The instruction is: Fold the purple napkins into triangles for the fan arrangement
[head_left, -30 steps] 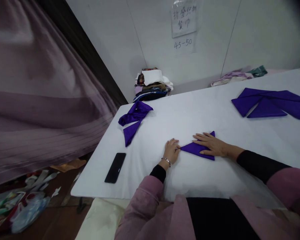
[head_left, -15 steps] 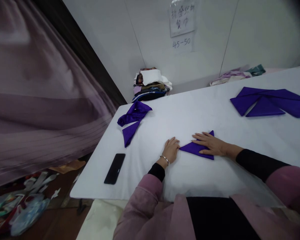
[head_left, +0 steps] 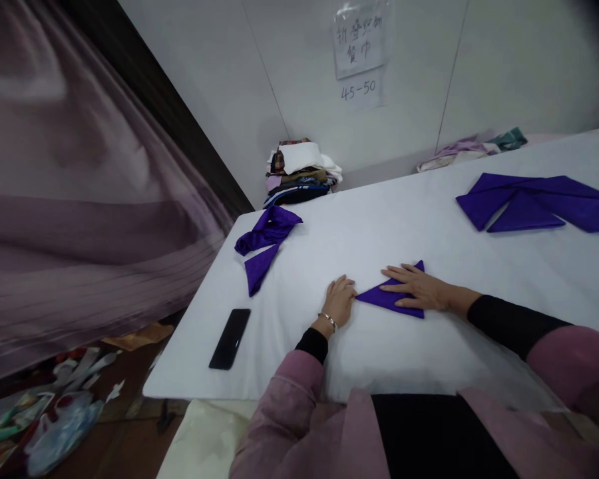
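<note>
A purple cloth napkin (head_left: 376,297), folded into a small triangle, lies on the white-covered table (head_left: 289,332). My right hand (head_left: 415,287) rests flat across it with fingers spread, hiding its middle. The triangle's narrow left tip touches the thumb side of my left hand (head_left: 340,299). That hand lies on the cloth with its fingers stretched forward, and a silver bracelet circles the wrist.
A crumpled purple cloth (head_left: 269,229) lies at the table's left end, above a black phone (head_left: 230,338). Folded purple cloths (head_left: 529,203) lie at the far right. Stacked clothes (head_left: 302,173) stand by the wall behind. A curtain (head_left: 94,199) hangs at left.
The whole view has shifted slightly. Both hands keep their places on the purple napkin, and its triangle shape looks the same.
</note>
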Available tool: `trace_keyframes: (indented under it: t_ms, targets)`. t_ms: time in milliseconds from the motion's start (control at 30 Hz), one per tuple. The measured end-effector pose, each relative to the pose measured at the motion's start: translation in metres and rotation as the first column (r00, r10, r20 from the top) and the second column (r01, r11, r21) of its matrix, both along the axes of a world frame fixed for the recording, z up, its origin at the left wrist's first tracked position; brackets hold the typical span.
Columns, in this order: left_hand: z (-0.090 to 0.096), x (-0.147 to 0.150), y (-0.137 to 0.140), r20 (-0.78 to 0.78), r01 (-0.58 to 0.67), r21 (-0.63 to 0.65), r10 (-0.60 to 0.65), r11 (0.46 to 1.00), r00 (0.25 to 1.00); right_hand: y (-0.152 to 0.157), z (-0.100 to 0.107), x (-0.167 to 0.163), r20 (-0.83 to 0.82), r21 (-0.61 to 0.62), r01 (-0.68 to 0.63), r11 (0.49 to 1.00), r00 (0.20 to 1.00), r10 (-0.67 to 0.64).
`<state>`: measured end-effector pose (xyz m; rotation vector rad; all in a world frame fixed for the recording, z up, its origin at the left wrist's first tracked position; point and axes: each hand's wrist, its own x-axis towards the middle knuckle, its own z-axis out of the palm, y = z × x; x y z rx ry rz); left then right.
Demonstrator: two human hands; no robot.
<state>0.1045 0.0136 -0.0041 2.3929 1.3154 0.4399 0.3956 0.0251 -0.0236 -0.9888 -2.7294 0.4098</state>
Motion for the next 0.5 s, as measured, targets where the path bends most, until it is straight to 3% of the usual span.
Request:
trace_keyframes:
  t_ms: [233,367,433,500]
  targets:
    - [-0.002,0.000,-0.002,-0.012,-0.039,0.004,0.040,0.999,0.999,0.001,-0.002,0.000,-0.011,0.009,-0.016,1.000,1.000,0.017]
    - [0.003,0.000,-0.004,-0.030,-0.144,0.022,0.144,0.989,0.989,0.001,-0.005,-0.001,-0.033,0.032,-0.011,0.999,0.999,0.012]
    - [0.009,0.007,-0.010,-0.019,-0.193,0.049,0.194,0.980,0.981,0.002,-0.006,-0.002,-0.037,0.044,-0.007,0.999,0.999,0.009]
    - [0.013,0.020,-0.021,-0.002,-0.167,0.083,0.168,0.982,0.986,0.002,-0.009,-0.002,-0.040,0.056,-0.005,0.998,0.999,0.007]
